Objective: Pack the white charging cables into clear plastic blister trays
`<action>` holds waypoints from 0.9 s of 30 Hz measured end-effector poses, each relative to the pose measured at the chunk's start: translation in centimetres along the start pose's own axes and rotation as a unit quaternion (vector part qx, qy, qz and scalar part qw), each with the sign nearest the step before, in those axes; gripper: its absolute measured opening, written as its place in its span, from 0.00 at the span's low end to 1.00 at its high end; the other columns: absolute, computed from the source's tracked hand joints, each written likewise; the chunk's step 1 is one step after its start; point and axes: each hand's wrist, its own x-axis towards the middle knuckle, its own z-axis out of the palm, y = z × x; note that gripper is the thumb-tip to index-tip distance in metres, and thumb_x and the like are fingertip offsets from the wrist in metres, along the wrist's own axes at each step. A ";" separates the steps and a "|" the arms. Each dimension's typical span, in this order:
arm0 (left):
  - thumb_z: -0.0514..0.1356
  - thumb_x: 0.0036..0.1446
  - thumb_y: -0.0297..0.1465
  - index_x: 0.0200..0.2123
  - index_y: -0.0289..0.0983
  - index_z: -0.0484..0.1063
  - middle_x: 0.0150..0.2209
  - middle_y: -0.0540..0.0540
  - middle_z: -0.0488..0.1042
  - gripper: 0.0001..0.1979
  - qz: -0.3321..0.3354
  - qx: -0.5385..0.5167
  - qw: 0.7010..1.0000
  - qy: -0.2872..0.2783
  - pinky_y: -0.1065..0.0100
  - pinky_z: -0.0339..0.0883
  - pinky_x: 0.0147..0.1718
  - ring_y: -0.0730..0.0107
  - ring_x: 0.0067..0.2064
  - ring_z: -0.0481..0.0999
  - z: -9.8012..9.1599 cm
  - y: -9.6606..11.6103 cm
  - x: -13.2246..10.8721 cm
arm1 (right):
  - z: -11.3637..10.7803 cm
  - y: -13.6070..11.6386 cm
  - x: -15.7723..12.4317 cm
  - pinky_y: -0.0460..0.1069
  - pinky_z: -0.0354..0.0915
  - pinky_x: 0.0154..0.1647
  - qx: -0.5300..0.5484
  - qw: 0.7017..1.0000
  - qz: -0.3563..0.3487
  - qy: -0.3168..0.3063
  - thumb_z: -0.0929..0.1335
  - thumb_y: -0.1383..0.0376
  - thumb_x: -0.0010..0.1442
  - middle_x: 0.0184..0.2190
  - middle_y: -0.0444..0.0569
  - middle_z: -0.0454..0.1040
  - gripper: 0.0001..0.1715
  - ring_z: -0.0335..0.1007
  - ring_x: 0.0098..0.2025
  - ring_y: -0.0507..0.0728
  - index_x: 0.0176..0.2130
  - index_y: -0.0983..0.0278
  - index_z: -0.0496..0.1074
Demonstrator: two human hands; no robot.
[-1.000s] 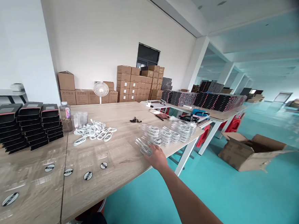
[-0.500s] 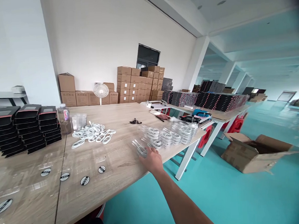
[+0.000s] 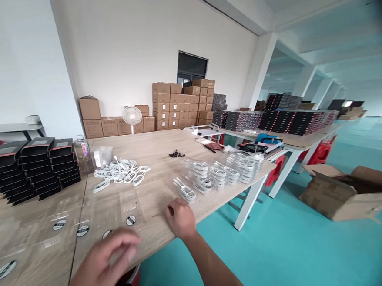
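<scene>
Bagged white cables (image 3: pixel 219 176) lie in several low stacks right of the frame's centre, along the near edge of the wooden worktop (image 3: pixel 152 143). One coiled cable bundle (image 3: pixel 185 191) sits at the left end of this group, its plug ends pointing to the upper left.

Just below that bundle, at the lower centre of the frame, the right hand (image 3: pixel 181 217) is over the worktop's edge with its fingers curled in. Its grip looks narrow, but the palm is hidden, so I cannot tell whether anything is inside. At the lower left of the frame the left hand (image 3: pixel 109 255) is blurred, its grip parted by a modest gap between thumb and fingers, with nothing visible in it. It covers part of the clear bags (image 3: pixel 117 207) spread flat there, which carry black-and-white labels (image 3: pixel 131 220).

Loose white cables (image 3: pixel 119 172) form a tangled heap left of centre, and small dark parts (image 3: pixel 177 153) make a little pile near the middle. At the left of the frame a bottle (image 3: pixel 83 155) stands beside three piles of black boxes (image 3: pixel 37 171). An open cardboard box (image 3: pixel 345 193) rests on the teal floor (image 3: pixel 283 245) at the right.
</scene>
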 end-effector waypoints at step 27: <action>0.64 0.56 0.44 0.35 0.36 0.74 0.34 0.47 0.77 0.16 -0.052 -0.137 0.987 0.065 0.71 0.70 0.28 0.71 0.31 0.76 -0.4 3.7 14.8 | -1.3 0.1 0.3 0.53 0.62 0.43 0.257 0.963 0.075 -0.010 0.67 0.65 0.56 0.31 0.52 0.75 0.09 0.71 0.39 0.61 0.26 0.64 0.74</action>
